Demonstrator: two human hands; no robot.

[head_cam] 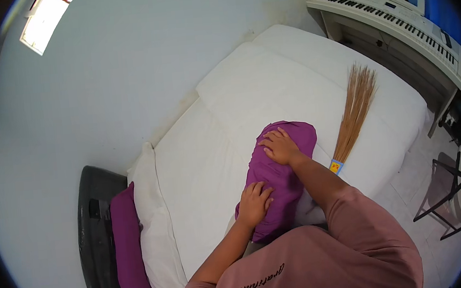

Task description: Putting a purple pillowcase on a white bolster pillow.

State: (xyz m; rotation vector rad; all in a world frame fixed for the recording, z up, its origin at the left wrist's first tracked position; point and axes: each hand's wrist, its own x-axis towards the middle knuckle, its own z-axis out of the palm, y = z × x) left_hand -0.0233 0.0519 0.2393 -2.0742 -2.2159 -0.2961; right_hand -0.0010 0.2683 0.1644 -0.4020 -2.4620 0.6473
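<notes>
A purple pillow (pixel 279 181) lies lengthwise before me, partly on the white-sheeted bed (pixel 200 175) and reaching back to my shirt. My left hand (pixel 255 203) rests on its near left part, fingers spread over the fabric. Farther up, my right hand (pixel 278 144) lies flat on the pillow's upper part with its fingers apart. Neither hand is seen to grip the cloth. To the right of the pillow, a stick broom (pixel 353 112) lies on the sheet, its bristles pointing away; its near end, with a blue and yellow label, is partly hidden by my right forearm.
A white pillow (pixel 153 229) and another purple pillow (pixel 129 251) stand against the dark headboard (pixel 92 238) at left. A wall runs along the bed's far side. An electronic keyboard (pixel 388 17) on its stand is at upper right. A folding chair (pixel 460 189) stands at right.
</notes>
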